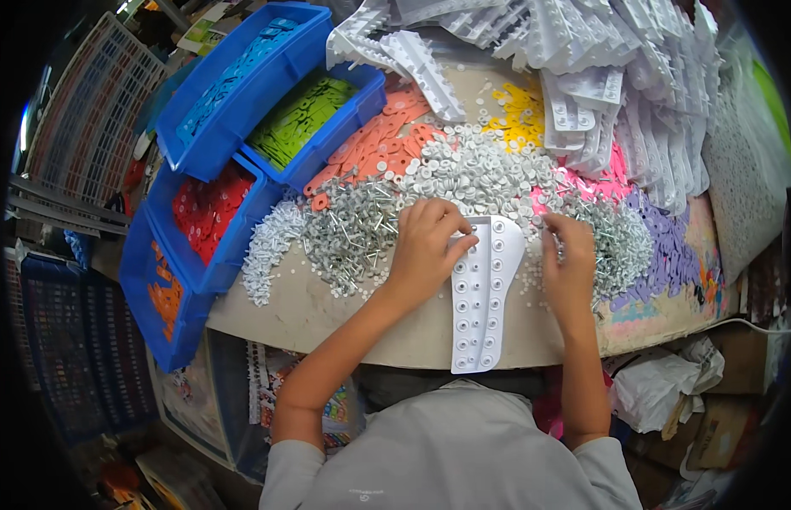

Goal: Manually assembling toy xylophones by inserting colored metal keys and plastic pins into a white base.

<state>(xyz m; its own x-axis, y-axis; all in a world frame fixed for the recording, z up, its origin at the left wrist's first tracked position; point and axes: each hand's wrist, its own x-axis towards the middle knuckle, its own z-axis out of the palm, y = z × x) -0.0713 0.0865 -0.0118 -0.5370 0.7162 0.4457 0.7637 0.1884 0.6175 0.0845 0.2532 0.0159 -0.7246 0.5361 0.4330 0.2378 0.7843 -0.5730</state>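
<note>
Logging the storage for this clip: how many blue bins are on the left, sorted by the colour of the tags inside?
Blue bin of blue tags: 1
Blue bin of green tags: 1
Blue bin of red tags: 1
Blue bin of orange tags: 1
Total: 4 bins

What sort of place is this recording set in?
Probably a small assembly workshop. A crowded table holds heaps of small white caps and metal pins, blue bins of sorted coloured tags, and stacks of white plastic trays.
</note>
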